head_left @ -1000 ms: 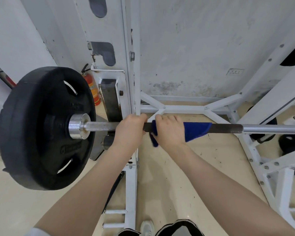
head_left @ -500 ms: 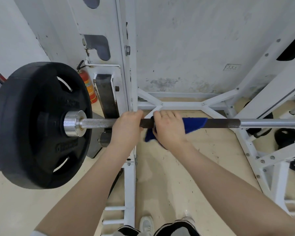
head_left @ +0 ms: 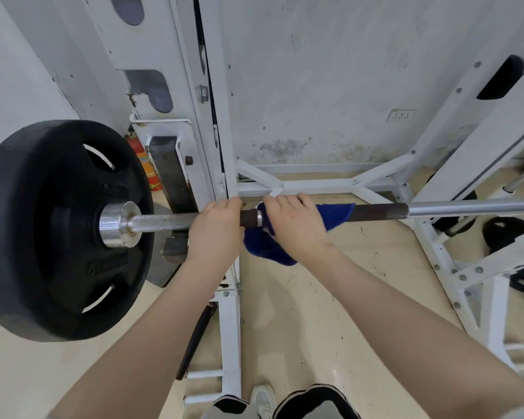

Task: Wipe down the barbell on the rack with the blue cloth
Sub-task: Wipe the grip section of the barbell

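The barbell (head_left: 384, 212) lies level across the white rack (head_left: 212, 140), with a black weight plate (head_left: 58, 228) on its left end. My left hand (head_left: 215, 228) is clenched around the bar just right of the rack upright. Right beside it, my right hand (head_left: 297, 225) presses the blue cloth (head_left: 336, 214) around the bar. One end of the cloth sticks out to the right along the bar and a fold hangs below my fingers. The bar under both hands is hidden.
A red fire extinguisher (head_left: 144, 164) stands by the wall behind the plate. More black plates (head_left: 505, 234) sit low on the rack's right side. The rack's base beam (head_left: 229, 328) runs along the floor towards my shoes (head_left: 262, 400).
More of the blue cloth now hangs below my right hand, and a short dark stretch of bar shows between my hands. The view has shifted slightly.
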